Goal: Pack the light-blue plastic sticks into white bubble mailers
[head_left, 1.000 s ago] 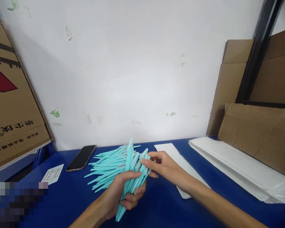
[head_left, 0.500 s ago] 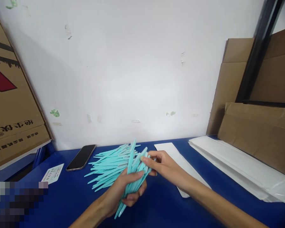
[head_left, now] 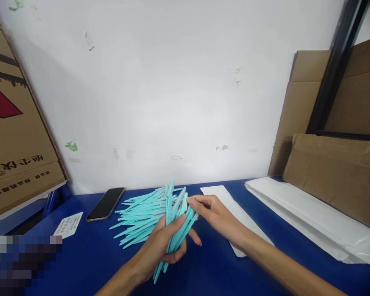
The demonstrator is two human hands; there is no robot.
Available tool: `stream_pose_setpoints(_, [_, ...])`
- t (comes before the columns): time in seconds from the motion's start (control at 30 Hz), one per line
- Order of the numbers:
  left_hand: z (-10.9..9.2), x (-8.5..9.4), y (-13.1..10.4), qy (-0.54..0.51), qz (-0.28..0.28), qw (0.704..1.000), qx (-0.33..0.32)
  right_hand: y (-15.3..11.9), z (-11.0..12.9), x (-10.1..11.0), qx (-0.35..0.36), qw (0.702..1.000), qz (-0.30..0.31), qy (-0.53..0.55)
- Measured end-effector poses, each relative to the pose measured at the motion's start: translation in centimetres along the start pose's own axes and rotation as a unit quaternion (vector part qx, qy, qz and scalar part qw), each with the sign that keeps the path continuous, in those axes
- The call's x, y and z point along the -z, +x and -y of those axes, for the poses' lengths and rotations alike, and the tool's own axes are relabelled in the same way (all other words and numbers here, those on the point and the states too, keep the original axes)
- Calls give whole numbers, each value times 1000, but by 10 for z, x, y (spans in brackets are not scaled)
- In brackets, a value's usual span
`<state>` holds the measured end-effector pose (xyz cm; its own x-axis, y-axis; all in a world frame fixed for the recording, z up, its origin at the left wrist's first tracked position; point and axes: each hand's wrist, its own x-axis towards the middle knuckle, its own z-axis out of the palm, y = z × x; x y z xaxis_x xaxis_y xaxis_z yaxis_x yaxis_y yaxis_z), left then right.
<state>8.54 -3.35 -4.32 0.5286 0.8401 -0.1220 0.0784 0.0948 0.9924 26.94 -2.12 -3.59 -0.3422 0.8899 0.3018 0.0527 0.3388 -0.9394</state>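
A bundle of long, thin turquoise plastic pieces (head_left: 176,240) is wrapped in my left hand (head_left: 165,242), fanned out at the top. My right hand (head_left: 208,209) pinches the upper right end of the bundle between thumb and fingers. Behind and to the left of my left hand, a loose pile of the same turquoise pieces (head_left: 138,218) lies on the blue table (head_left: 89,259). A white strip (head_left: 222,197) rests partly under my right forearm.
A phone (head_left: 105,204) and a printed card (head_left: 68,225) lie at the left. White packaging (head_left: 311,218) stretches along the right side. Cardboard stands at the left (head_left: 18,135) and right (head_left: 333,172), before a white wall (head_left: 172,82).
The held pieces have shifted and fanned differently, with the lower ends turned slightly right. One finger of my left hand now extends outward below the bundle.
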Motion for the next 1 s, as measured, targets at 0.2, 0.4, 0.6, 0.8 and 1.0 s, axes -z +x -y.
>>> stream_pose_setpoints(0.2, [4,3,1,-18,31,999,-12,0,-2,-1,-18,1000,-9,11])
stream_pose_setpoints(0.4, [3,4,0,-90,36,995,20,-5,0,-4,-12,994,-56,93])
stream_pose_setpoints(0.6, [4,5,1,-84,73,993,36,-18,4,-9,94,991,-54,-77])
stream_pose_setpoints(0.8, [8,5,1,-83,72,993,49,-18,-2,-11,155,968,-47,-192])
stream_pose_setpoints(1.0, [8,6,2,-86,74,991,68,-18,3,-12,146,973,-53,-173])
